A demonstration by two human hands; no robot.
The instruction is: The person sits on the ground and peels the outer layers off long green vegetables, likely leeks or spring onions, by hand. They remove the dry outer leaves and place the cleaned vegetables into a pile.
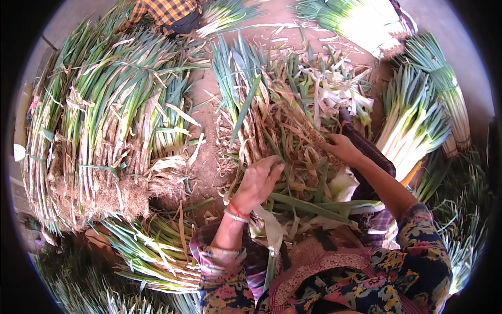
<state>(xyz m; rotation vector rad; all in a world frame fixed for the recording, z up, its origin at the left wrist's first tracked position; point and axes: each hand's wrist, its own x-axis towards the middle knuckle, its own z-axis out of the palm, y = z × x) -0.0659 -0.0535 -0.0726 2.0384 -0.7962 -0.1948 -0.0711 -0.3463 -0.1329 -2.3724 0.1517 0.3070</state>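
My right hand [342, 148] is closed around the lower end of a brown, dry-skinned long green onion stalk [300, 114], which slants up and to the left, slightly blurred. Closer to my body, my left hand [259, 178] has curled fingers, with the thumb near the fingertips. Whether it pinches a leaf is hidden. Beyond it lies a loose bunch of unpeeled green onions [239, 78] with blue-green tops and brown stems. Stripped leaves and pale skins [341, 88] are heaped behind my right hand, and more long green leaves [313, 208] lie across my lap.
Tied bundles of unpeeled onions [113, 106] stand along the left, roots towards me. Peeled white-stemmed onions [411, 114] lie at right, with a bright bundle [353, 23] farther back. Another person in a checked shirt [168, 13] bends at the top left. More onions [157, 251] lie at lower left.
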